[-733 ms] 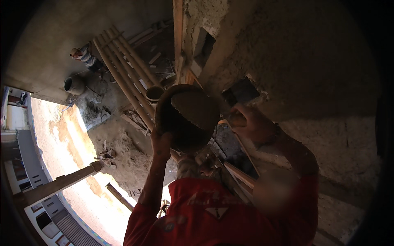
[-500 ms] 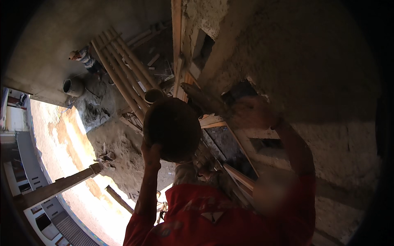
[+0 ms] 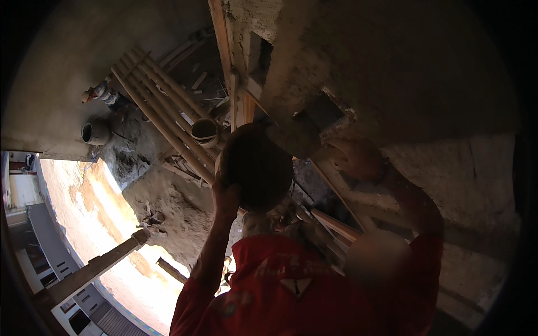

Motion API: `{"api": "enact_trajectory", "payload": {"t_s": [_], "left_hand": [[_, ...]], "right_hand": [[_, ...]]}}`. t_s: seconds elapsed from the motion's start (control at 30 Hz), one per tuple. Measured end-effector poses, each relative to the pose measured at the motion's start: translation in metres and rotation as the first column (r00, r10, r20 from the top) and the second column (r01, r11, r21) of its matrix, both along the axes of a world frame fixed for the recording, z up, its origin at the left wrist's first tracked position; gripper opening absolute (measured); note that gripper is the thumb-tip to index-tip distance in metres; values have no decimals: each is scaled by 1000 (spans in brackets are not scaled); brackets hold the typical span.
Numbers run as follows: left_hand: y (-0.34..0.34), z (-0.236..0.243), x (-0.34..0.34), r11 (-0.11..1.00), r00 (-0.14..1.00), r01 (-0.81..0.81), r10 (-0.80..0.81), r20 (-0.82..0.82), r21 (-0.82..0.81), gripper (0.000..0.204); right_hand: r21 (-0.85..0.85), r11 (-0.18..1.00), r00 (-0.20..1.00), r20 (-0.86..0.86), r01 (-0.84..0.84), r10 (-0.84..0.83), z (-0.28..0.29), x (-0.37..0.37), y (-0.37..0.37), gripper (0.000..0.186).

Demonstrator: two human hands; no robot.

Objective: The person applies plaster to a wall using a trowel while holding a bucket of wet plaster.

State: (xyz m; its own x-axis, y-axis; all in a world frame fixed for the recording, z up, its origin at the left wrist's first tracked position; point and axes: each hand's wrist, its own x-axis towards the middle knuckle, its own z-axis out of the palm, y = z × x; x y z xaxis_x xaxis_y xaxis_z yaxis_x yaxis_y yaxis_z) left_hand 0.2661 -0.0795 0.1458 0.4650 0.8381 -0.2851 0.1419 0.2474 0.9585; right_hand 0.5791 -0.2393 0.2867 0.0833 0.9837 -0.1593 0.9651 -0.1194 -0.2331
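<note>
The left hand (image 3: 226,198) gripped a dark, round bowl (image 3: 258,173) by its lower left edge, holding it up beyond the red shirt (image 3: 269,302). The right hand (image 3: 361,159) was closed on a trowel (image 3: 296,141), the blade at the bowl's upper right edge; whether they touched was unclear.

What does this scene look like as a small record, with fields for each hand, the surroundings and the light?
Left hand: gripping the side of a dark round container
Right hand: holding what looks like a trowel
Trowel tip: at the container's upper right edge; contact unclear
Nearby: bucket, bamboo poles
Wall: rough, with a squarish opening
Background: another person in a cap, near a tub
Light: dim here, bright ground at left
</note>
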Motion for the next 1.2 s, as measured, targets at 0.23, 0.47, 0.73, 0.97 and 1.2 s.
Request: {"api": "enact_trajectory", "payload": {"t_s": [0.23, 0.47, 0.73, 0.97, 1.2], "left_hand": [[-19, 22, 62, 957, 979, 203, -203, -25, 208, 69], [-45, 56, 99, 938, 970, 237, -212, -121, 254, 71], [-43, 13, 100, 990, 980, 109, -122, 160, 85, 61], [-37, -71, 109, 989, 958, -8, 51, 281, -151, 58], [-30, -170, 162, 887, 898, -56, 245, 366, -459, 59]], "right_hand": [[-46, 998, 885, 465, 47, -21, -80, -28, 3, 25], [-309, 931, 961, -129, 196, -245, -79, -21, -44, 21], [170, 974, 966, -234, 153, -111, -125, -6, -99, 30], [-36, 936, 925, -143, 351, -353, -132, 11, -71, 40], [39, 886, 883, -117, 462, -455, -111, 10, -35, 45]]}}
